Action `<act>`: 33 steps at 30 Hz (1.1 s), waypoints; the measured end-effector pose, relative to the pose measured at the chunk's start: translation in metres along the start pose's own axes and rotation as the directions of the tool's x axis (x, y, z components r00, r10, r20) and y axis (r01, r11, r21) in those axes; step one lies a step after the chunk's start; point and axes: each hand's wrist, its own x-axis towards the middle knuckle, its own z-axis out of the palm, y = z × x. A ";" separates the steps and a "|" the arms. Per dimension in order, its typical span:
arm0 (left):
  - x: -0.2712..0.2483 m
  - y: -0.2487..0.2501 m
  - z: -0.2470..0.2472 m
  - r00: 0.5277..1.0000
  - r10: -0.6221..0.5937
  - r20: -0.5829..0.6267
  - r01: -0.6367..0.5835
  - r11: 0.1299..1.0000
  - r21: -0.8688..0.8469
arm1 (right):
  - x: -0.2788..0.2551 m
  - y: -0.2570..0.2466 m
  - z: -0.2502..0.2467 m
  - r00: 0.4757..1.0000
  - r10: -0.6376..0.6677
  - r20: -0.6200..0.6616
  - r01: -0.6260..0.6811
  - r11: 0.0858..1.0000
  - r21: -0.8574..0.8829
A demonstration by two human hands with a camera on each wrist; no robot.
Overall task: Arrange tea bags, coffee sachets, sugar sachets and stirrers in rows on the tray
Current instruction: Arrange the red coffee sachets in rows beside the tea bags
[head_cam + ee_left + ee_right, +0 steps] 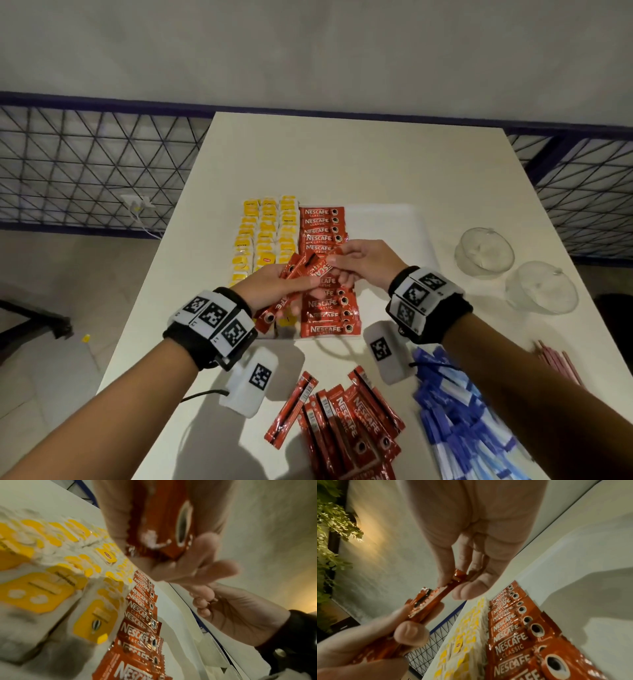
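We see the left hand (274,287) gripping a bunch of Nescafe coffee sachets (291,274) above the white tray (387,222), fingers curled round them. The right hand (363,263) pinches the top sachet's end between thumb and fingers (469,592). On the tray: a coffee sachet row (325,274) down the middle, yellow tea bags (263,233) in columns just left of it. Nearer us than the tray on the bench (342,164): loose coffee sachets (342,418), blue sugar sachets (455,411), pink stirrers (558,363). Right of tray, two glass cups (513,270).

Black wristbands (191,346) both wrists, white tag-marked blocks (214,317), bare forearms.
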 end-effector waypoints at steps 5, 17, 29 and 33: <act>0.003 0.005 -0.017 0.988 0.067 -0.141 -0.067 0.998 0.001 | 0.003 -0.009 -0.006 1.000 -0.001 -0.010 0.002 0.996 0.085; 0.034 0.028 -0.032 0.887 0.236 -0.396 -0.327 0.927 -0.181 | 0.017 -0.022 0.028 0.992 -0.015 0.123 0.036 0.985 -0.169; 0.058 0.028 -0.051 0.971 0.174 -0.166 -0.141 0.971 0.196 | 0.035 -0.015 0.013 0.999 0.022 -0.044 -0.017 0.995 0.095; 0.067 0.030 -0.059 0.987 0.150 -0.066 -0.120 0.938 0.324 | 0.047 -0.022 -0.003 0.996 -0.022 -0.088 0.031 0.994 0.104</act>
